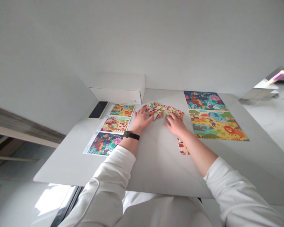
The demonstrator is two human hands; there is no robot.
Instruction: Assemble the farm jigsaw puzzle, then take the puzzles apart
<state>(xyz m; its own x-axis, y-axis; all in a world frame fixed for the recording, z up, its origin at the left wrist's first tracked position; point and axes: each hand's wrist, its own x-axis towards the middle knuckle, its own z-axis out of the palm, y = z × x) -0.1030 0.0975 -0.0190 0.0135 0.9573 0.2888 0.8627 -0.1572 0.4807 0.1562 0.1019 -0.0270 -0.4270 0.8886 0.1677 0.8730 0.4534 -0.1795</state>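
While a heap of puzzle pieces [159, 110] serves as the landmark on the pale table [153, 170], a dark-screened phone [98, 110] lies farthest to its left. A printed sheet [115, 124] spreads between phone and heap and runs nearer the person, showing three colourful scenes in a column. Behind the sheet, to the heap's back left, sits a closed white box [118, 94]. The left hand [142, 119], with a black watch [131, 135] on its wrist, rests palm down at the heap's left edge, fingers loosely spread over the nearest pieces; whether it grips one I cannot tell. The heap itself is a loose, overlapping jumble between and just beyond both hands. At its near right edge the right hand [176, 124] is palm down, half open with fingers bent onto the pieces, and its hold is equally unclear. Nearer the person than the heap, partly under the right forearm, lies a small brown-and-white patterned patch [182, 146]. Right of the heap are two bright animal pictures [215, 116], one above the other.
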